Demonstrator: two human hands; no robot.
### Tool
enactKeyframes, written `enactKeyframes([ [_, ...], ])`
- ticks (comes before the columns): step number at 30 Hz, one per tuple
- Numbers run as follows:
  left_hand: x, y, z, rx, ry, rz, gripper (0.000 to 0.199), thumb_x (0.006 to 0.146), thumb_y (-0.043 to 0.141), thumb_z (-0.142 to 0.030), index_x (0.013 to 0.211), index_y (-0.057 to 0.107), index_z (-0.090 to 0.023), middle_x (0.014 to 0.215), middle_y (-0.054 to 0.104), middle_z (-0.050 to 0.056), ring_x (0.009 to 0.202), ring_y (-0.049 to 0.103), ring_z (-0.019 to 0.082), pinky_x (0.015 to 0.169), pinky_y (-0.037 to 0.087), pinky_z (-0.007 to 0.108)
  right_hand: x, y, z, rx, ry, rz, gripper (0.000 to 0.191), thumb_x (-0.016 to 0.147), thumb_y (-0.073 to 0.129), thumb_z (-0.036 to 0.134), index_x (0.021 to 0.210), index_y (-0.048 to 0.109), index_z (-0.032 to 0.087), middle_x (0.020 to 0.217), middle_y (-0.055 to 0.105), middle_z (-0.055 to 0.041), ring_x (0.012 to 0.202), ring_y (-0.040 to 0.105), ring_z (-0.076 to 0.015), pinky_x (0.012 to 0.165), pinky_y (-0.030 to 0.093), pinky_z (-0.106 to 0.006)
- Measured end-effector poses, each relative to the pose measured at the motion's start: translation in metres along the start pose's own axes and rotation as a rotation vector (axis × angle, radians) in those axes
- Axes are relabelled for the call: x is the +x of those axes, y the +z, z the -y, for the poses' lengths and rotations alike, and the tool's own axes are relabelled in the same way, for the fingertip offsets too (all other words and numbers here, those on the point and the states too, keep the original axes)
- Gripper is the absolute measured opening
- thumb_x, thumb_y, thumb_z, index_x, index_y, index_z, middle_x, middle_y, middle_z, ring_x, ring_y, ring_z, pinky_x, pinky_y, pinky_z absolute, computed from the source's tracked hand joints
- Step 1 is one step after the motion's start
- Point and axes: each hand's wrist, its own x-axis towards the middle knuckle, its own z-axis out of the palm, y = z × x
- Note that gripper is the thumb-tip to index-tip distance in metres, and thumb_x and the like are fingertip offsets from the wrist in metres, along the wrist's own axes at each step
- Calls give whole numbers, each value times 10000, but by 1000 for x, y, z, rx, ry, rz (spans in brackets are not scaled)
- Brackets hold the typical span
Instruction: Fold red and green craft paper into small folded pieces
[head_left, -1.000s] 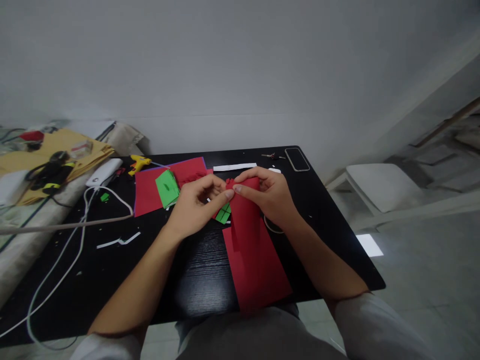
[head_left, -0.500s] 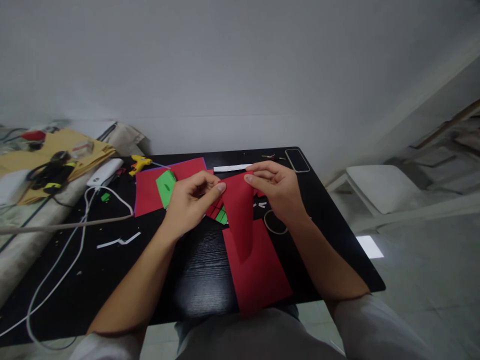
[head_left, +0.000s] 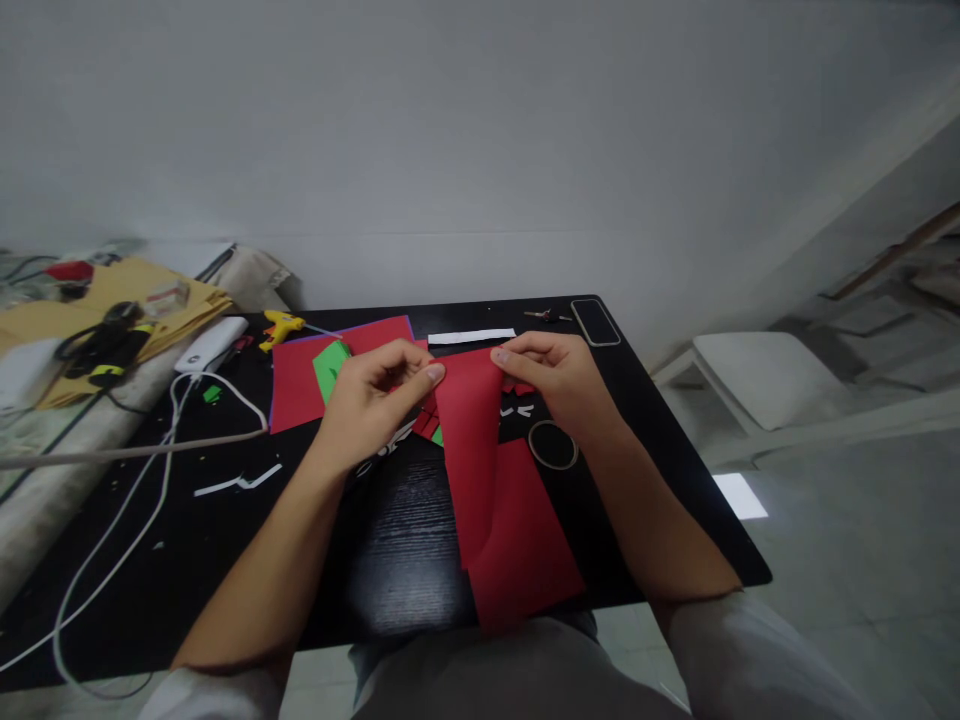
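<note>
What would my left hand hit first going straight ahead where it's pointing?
Likely the red paper your left hand is pinching; beyond it, the white strip seems roughly in line, though depth is unclear.

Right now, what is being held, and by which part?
A curled red paper sheet: the left hand pinches its upper left corner, the right hand its upper right corner.

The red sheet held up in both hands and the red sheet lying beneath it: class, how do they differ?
The held sheet is pinched along its far edge by the left hand and right hand; neither hand touches the lying sheet.
The held sheet looks curved, while the lying sheet rests flat on the table.
The held sheet covers part of the lying sheet.
Both are plain red.
</note>
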Motion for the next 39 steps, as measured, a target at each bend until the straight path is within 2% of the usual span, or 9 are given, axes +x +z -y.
enactKeyframes([
  [7,1,1,2,-2,-36,-12,233,889,770,-380,797,691,-181,662,598,-19,563,507,96,523,392,225,-1,7,-1,-55,-21,-91,211,793,839,425,780,782,222,643,670,18,601,587,-138,588,497,-290],
  [12,1,0,5,-6,-33,-51,236,897,762,-388,808,695,-181,645,606,-14,567,543,106,528,418,231,0,8,-3,-19,25,-40,225,757,867,416,794,770,216,658,681,17,620,612,-141,614,529,-293],
  [17,1,0,6,2,-26,-61,229,896,766,-387,808,702,-184,640,621,-16,563,556,106,527,426,235,1,8,-6,-32,11,-68,222,735,888,406,782,779,219,720,738,-9,659,657,-154,670,575,-322],
  [28,3,-2,3,-18,-29,-134,161,890,749,-301,783,698,-192,620,655,-11,562,592,114,560,483,231,3,10,-8,-6,50,-21,247,772,860,435,797,749,216,726,714,-2,669,642,-140,660,558,-294],
  [31,4,-8,3,0,-46,-65,203,899,739,-329,769,675,-187,639,645,-10,579,591,115,562,467,231,4,7,-10,-57,2,-15,249,771,865,437,789,752,216,749,738,-15,678,653,-149,685,573,-313],
  [34,4,-16,1,91,-91,69,231,902,743,-385,826,674,-179,740,666,2,655,613,127,605,469,239,4,6,-11,-132,-11,16,247,784,844,433,799,749,205,759,749,-25,687,665,-160,668,567,-313],
  [37,4,-15,-1,162,-101,159,246,915,726,-419,971,700,-181,882,711,24,782,652,155,713,506,269,2,10,-15,-205,-7,102,198,805,799,375,810,747,183,745,743,-24,682,674,-157,647,547,-291],
  [39,4,-11,-1,193,-82,207,243,924,715,-419,1001,715,-189,916,726,28,810,646,160,742,501,279,0,14,-18,-240,-12,187,152,819,769,330,812,745,180,737,739,-18,678,675,-150,649,539,-282],
])
